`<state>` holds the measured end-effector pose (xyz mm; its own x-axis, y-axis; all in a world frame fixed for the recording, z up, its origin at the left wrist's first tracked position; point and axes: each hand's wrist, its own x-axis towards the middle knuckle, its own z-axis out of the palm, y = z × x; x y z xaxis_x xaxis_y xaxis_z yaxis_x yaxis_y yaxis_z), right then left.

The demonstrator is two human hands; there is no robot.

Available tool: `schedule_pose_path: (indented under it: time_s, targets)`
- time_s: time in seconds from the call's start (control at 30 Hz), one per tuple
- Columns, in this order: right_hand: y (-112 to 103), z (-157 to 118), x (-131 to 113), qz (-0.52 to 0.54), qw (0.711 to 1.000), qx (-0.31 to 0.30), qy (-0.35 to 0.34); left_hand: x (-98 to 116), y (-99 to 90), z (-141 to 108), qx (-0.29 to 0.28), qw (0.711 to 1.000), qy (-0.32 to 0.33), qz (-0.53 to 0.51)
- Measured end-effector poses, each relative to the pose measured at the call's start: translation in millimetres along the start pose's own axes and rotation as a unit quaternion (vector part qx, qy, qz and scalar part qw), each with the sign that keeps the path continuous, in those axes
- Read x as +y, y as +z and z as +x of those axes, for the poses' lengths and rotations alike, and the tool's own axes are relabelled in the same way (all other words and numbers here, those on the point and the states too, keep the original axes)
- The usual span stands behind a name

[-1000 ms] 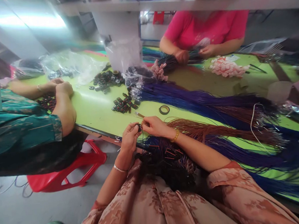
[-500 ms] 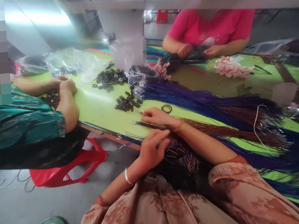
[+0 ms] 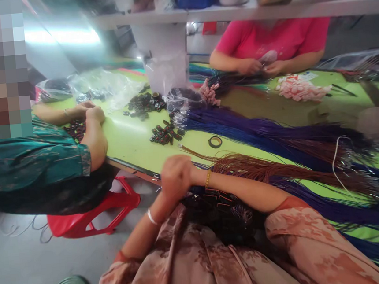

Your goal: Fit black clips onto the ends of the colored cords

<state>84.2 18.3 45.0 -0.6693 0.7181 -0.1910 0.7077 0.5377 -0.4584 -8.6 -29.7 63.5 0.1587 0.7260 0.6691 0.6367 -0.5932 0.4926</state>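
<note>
Hands (image 3: 176,177) overlap, blurred; a clear plastic bag (image 3: 113,83) holds dark pieces (image 3: 89,95).

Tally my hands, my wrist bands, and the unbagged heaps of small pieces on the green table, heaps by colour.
Bare left hand and bare right hand: 2
White bangle and yellow bracelet: 2
Pale pink heaps of small pieces: 2
Black heaps of small pieces: 2
Dark red heap of small pieces: 1
Total: 9
</note>
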Motion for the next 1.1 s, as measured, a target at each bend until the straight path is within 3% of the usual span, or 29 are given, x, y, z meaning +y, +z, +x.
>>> schedule_pose_path:
  time_s: [0.07, 0.13, 0.2, 0.3, 0.43, 0.6, 0.7, 0.8, 0.93, 1.1]
  targets:
    - [0, 0, 1, 0.001, 1.000, 0.007, 0.000, -47, -3.1, 17, -0.001, 0.992, -0.107, 0.072]
    - [1, 1, 3, 0.003, 1.000, 0.017, 0.001, -94, -1.6, 31, -0.046, 0.976, -0.170, 0.130]
    - [2, 2, 5, 0.002, 0.999, 0.033, -0.001, -130, 2.0, 39, -0.105, 0.964, -0.184, 0.161]
    - [4, 3, 11, 0.024, 0.997, 0.071, -0.008, -155, 5.7, 41, -0.155, 0.960, -0.172, 0.157]
    - [7, 6, 21, 0.149, 0.979, 0.142, 0.001, -152, 2.1, 34, -0.155, 0.962, -0.174, 0.143]
    - [13, 16, 29, 0.329, 0.922, 0.205, 0.014, -145, -10.4, 24, -0.181, 0.959, -0.156, 0.152]
    - [10, 19, 29, 0.388, 0.895, 0.220, 0.022, -145, -18.8, 20, -0.141, 0.965, -0.189, 0.113]
    - [4, 18, 28, 0.419, 0.878, 0.230, 0.021, -140, -24.4, 15, -0.093, 0.961, -0.262, 0.015]
    - [0, 17, 25, 0.474, 0.851, 0.224, 0.018, -119, -24.9, 7, -0.040, 0.895, -0.388, -0.218]
    - [-3, 14, 23, 0.485, 0.843, 0.232, -0.003, -84, -21.8, 2, -0.005, 0.813, -0.443, -0.378]
